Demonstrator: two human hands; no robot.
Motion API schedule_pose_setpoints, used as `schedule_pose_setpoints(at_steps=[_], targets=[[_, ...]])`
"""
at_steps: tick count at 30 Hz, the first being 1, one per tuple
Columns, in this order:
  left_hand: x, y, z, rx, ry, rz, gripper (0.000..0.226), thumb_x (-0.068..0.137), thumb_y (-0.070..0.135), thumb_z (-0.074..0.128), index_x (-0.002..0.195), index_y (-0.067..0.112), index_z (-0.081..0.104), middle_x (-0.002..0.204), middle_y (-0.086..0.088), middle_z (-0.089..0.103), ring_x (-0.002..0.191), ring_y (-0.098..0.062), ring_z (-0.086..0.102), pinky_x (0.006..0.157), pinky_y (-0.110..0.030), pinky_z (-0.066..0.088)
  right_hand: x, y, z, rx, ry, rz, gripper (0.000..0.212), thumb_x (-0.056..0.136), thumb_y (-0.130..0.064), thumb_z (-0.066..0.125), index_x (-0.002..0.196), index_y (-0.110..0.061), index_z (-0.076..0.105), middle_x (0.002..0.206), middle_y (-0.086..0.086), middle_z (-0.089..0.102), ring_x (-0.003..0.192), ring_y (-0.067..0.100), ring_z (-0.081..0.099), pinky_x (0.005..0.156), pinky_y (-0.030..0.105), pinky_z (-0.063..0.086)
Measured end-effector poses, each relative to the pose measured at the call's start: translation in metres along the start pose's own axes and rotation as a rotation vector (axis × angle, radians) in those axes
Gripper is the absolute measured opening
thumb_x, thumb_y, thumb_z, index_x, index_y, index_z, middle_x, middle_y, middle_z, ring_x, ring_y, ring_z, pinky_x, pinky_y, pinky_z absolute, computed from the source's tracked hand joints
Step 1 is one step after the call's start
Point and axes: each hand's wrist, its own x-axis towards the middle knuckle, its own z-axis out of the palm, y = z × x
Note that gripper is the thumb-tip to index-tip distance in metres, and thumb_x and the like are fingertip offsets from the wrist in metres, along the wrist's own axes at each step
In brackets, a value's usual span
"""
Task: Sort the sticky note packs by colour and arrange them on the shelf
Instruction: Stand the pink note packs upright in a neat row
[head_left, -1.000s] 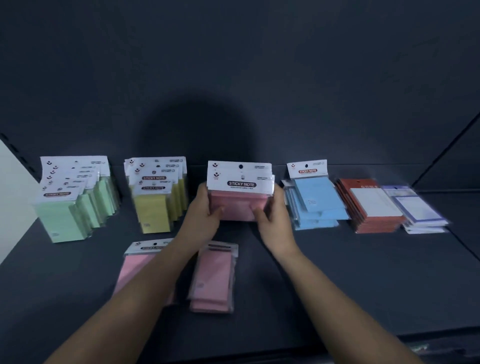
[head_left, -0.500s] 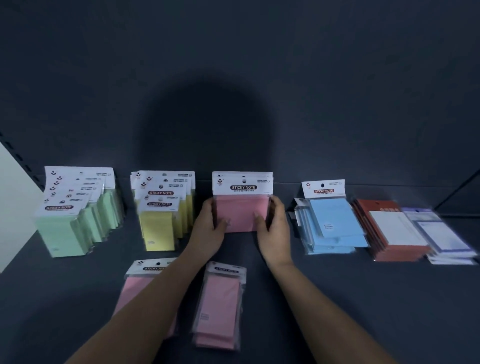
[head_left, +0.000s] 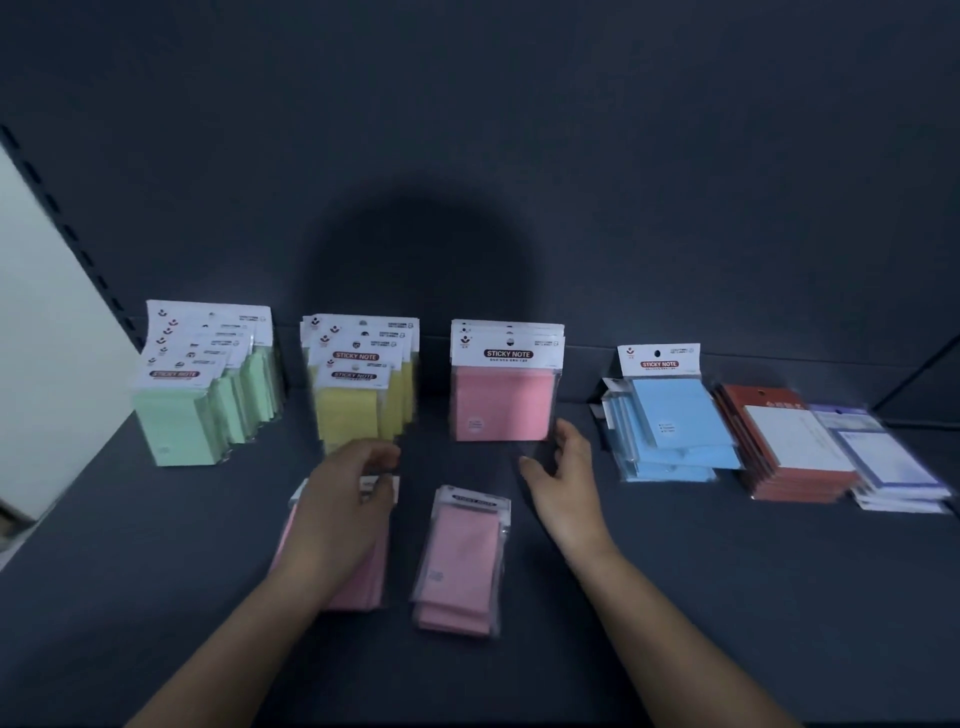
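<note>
Pink packs (head_left: 462, 561) look light and film-slick; we pinch the long edges. Right hand (head_left: 566, 480) relaxed, empty; left hand (head_left: 340, 501) unclear.

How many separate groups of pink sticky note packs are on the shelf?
3: an upright stack at the back centre, a flat pile partly under the left hand, and a second flat pile front centre. Packs overlap within each, so some may be hidden.

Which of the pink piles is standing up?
The back stack, between the yellow packs and blue packs; the left pile and middle pile lie flat in front.
</note>
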Motion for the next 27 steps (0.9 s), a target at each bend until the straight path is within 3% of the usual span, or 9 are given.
schedule_pose_setpoints(at_steps=[5, 9, 14, 17, 19, 21, 23, 25, 27], targets=[[-0.028, 0.0, -0.021, 0.291, 0.037, 0.016, 0.025, 0.078, -0.003, 0.062, 0.099, 0.009, 0.068, 0.103, -0.003, 0.062, 0.101, -0.026, 0.053, 0.085, -0.035, 0.041, -0.033, -0.014, -0.009, -0.18, -0.071, 0.008, 0.046, 0.086, -0.01, 0.059, 0.131, -0.007, 0.047, 0.124, 0.003, 0.044, 0.116, 0.015, 0.047, 0.1, 0.019, 0.034], [-0.046, 0.008, -0.013, 0.426, 0.038, 0.152, 0.014, 0.075, 0.007, 0.07, 0.089, 0.008, 0.071, 0.104, -0.012, 0.065, 0.096, -0.038, 0.059, 0.084, -0.051, 0.047, -0.069, -0.028, -0.011, -0.465, -0.083, -0.196, 0.024, 0.087, -0.013, 0.059, 0.109, -0.009, 0.063, 0.096, -0.001, 0.049, 0.099, 0.02, 0.05, 0.081, 0.017, 0.033], [-0.052, -0.004, -0.017, 0.454, 0.045, -0.135, 0.061, 0.08, 0.028, 0.069, 0.132, 0.007, 0.044, 0.138, -0.013, 0.042, 0.126, -0.033, 0.04, 0.1, -0.042, 0.034, -0.1, -0.057, 0.02, -0.459, -0.309, -0.408, 0.027, 0.088, -0.014, 0.053, 0.114, -0.013, 0.062, 0.111, 0.0, 0.06, 0.106, 0.016, 0.05, 0.089, 0.015, 0.032], [-0.053, -0.009, -0.026, 0.353, 0.037, -0.236, 0.069, 0.081, 0.031, 0.067, 0.138, 0.012, 0.035, 0.135, -0.009, 0.044, 0.122, -0.029, 0.041, 0.095, -0.039, 0.034, -0.104, -0.072, 0.044, -0.282, -0.47, -0.256, 0.033, 0.087, -0.014, 0.051, 0.119, -0.016, 0.054, 0.116, -0.003, 0.061, 0.107, 0.012, 0.055, 0.09, 0.017, 0.04], [-0.052, -0.01, -0.029, 0.208, 0.033, -0.263, 0.072, 0.079, 0.022, 0.069, 0.139, 0.01, 0.032, 0.133, -0.008, 0.044, 0.12, -0.025, 0.042, 0.095, -0.034, 0.036, -0.105, -0.08, 0.054, -0.003, -0.581, -0.025, 0.034, 0.085, -0.009, 0.052, 0.117, -0.02, 0.052, 0.106, -0.007, 0.064, 0.094, 0.001, 0.062, 0.078, 0.016, 0.049], [-0.049, -0.01, -0.031, 0.015, 0.043, -0.305, 0.069, 0.077, 0.012, 0.069, 0.136, 0.012, 0.034, 0.117, 0.004, 0.053, 0.102, -0.009, 0.052, 0.081, -0.019, 0.041, -0.103, -0.082, 0.063, 0.24, -0.649, 0.17, 0.039, 0.082, 0.0, 0.053, 0.116, -0.019, 0.052, 0.095, -0.01, 0.066, 0.077, -0.008, 0.065, 0.061, 0.009, 0.049], [-0.048, -0.01, -0.033, -0.163, 0.056, -0.377, 0.065, 0.077, 0.005, 0.068, 0.132, 0.017, 0.037, 0.099, 0.016, 0.054, 0.084, 0.006, 0.051, 0.065, -0.011, 0.039, -0.1, -0.079, 0.07, 0.284, -0.617, 0.234, 0.042, 0.08, 0.0, 0.054, 0.118, -0.017, 0.052, 0.098, -0.006, 0.068, 0.084, -0.001, 0.067, 0.065, 0.014, 0.052], [-0.044, -0.015, -0.035, -0.384, 0.112, -0.483, 0.062, 0.078, -0.007, 0.064, 0.131, 0.014, 0.039, 0.104, 0.005, 0.056, 0.084, 0.003, 0.052, 0.063, -0.018, 0.042, -0.098, -0.076, 0.074, 0.278, -0.534, 0.225, 0.038, 0.081, -0.002, 0.053, 0.116, -0.017, 0.052, 0.109, 0.002, 0.065, 0.098, 0.011, 0.063, 0.08, 0.023, 0.052], [-0.038, -0.017, -0.043, -0.707, 0.16, -0.629, 0.054, 0.078, -0.016, 0.059, 0.125, 0.007, 0.045, 0.107, -0.008, 0.06, 0.084, -0.014, 0.059, 0.062, -0.029, 0.049, -0.096, -0.072, 0.075, 0.308, -0.477, 0.213, 0.031, 0.084, 0.002, 0.049, 0.105, -0.021, 0.051, 0.107, 0.003, 0.064, 0.096, 0.013, 0.06, 0.081, 0.025, 0.049]])
